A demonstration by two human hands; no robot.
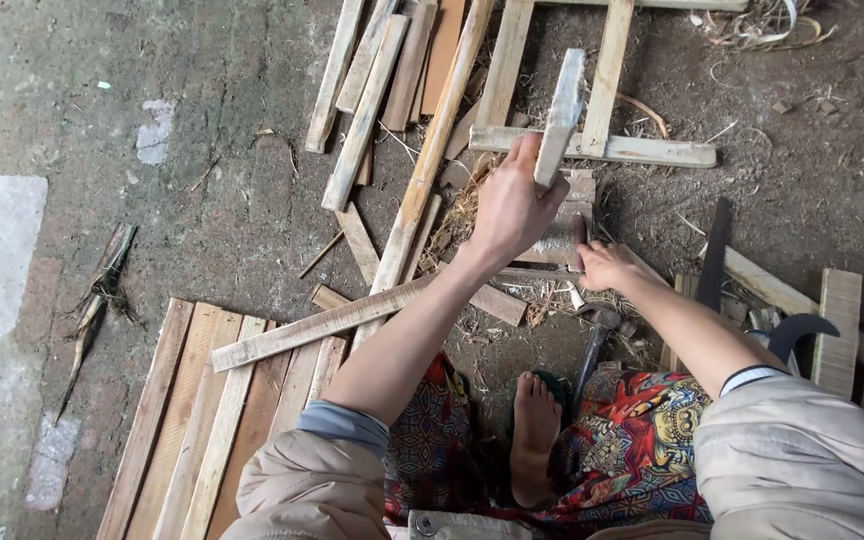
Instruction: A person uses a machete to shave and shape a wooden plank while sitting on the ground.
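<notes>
My left hand (512, 205) grips a short pale wooden slat (562, 115) and holds it upright over a wooden block (564, 235) on the ground. My right hand (607, 265) rests at the block's right side, its fingers pinching something small that I cannot make out. A hammer (597, 335) lies on the ground just below my right hand, its handle running toward my bare foot (534, 430).
A frame of pale slats (607, 148) lies beyond the block. Loose slats (372, 90) are scattered at the top centre, and a long one (322, 325) crosses stacked planks (202, 420) at the lower left. A dark curved blade (797, 330) and more boards (837, 320) lie at the right.
</notes>
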